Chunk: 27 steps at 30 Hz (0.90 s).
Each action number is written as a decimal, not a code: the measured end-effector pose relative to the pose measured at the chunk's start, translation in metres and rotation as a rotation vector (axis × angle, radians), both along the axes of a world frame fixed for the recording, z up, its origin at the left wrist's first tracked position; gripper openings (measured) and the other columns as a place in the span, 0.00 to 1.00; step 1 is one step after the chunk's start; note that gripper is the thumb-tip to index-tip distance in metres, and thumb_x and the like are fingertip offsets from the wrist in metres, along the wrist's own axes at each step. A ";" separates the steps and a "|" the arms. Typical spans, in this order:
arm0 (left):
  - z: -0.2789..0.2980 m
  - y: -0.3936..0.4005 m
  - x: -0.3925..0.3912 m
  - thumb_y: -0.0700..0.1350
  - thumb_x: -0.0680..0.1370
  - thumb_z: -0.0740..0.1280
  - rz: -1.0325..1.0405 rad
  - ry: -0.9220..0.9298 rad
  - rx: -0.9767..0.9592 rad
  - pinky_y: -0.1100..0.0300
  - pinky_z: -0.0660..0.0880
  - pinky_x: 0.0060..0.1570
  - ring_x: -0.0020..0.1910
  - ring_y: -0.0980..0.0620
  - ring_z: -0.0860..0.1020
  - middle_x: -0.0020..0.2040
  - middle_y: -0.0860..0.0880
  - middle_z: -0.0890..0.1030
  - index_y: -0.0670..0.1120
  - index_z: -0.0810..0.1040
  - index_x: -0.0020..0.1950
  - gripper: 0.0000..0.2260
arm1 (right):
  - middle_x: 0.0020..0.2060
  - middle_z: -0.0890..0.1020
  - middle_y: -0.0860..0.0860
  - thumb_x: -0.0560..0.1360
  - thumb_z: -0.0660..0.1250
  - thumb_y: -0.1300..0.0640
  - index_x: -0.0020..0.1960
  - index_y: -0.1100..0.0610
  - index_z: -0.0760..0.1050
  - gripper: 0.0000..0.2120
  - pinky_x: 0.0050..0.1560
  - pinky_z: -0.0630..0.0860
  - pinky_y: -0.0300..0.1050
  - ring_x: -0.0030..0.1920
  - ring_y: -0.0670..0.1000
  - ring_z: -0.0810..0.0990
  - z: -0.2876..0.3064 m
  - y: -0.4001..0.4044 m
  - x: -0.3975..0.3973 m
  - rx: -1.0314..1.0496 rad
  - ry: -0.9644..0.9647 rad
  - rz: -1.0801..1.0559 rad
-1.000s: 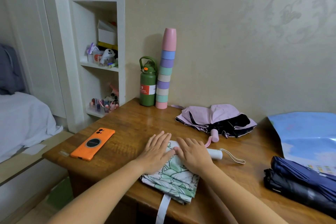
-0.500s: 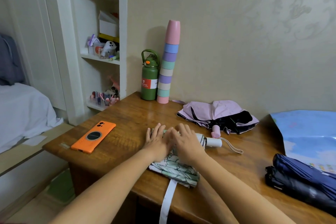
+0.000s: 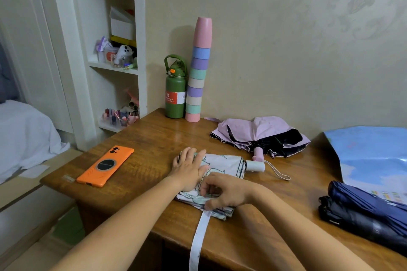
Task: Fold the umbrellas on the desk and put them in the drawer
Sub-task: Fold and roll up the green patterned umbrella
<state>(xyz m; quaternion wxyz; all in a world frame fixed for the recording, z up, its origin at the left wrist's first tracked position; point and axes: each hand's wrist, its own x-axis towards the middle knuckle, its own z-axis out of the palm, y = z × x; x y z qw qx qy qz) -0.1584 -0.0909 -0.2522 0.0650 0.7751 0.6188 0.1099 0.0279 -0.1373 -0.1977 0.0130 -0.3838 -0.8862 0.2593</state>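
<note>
While the left hand lies flat with its fingers straight, pressing down on the far end of the white printed umbrella, the right hand is curled at the umbrella's near edge, its fingertips pinching the canopy cloth where the white closing strap begins. That strap hangs off the worktop edge toward 6 o'clock. The white umbrella lies at the centre of the worktop, its white handle and wrist loop pointing toward 3 o'clock.

At 1 o'clock from it, near the wall, a pink umbrella with black lining lies half collapsed, its pink handle just beside the white one. At 4 o'clock, two dark blue folded umbrellas lie together at the worktop's right side, partly on a light blue sheet. At 9 o'clock lies an orange phone, back up. At 12 o'clock, against the wall, a green bottle stands touching a stack of pastel cups.
</note>
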 end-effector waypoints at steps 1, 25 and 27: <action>0.000 0.000 0.000 0.59 0.86 0.46 0.000 0.003 -0.001 0.39 0.48 0.78 0.81 0.45 0.42 0.82 0.47 0.49 0.55 0.47 0.83 0.26 | 0.54 0.78 0.48 0.72 0.76 0.50 0.55 0.48 0.78 0.13 0.54 0.76 0.44 0.51 0.48 0.76 0.002 0.000 0.000 0.008 0.004 -0.004; 0.005 -0.006 0.001 0.56 0.87 0.50 -0.009 0.049 -0.013 0.40 0.46 0.78 0.81 0.45 0.42 0.82 0.47 0.48 0.54 0.45 0.84 0.27 | 0.52 0.83 0.47 0.78 0.70 0.44 0.55 0.48 0.82 0.10 0.59 0.77 0.47 0.54 0.49 0.80 0.026 0.009 -0.002 -0.071 -0.014 -0.040; 0.006 -0.006 0.001 0.55 0.86 0.50 -0.021 0.070 -0.039 0.39 0.42 0.78 0.82 0.45 0.39 0.83 0.47 0.45 0.54 0.42 0.84 0.28 | 0.50 0.84 0.45 0.80 0.66 0.47 0.54 0.49 0.83 0.09 0.59 0.77 0.49 0.53 0.47 0.80 0.027 0.031 0.012 0.202 0.143 -0.201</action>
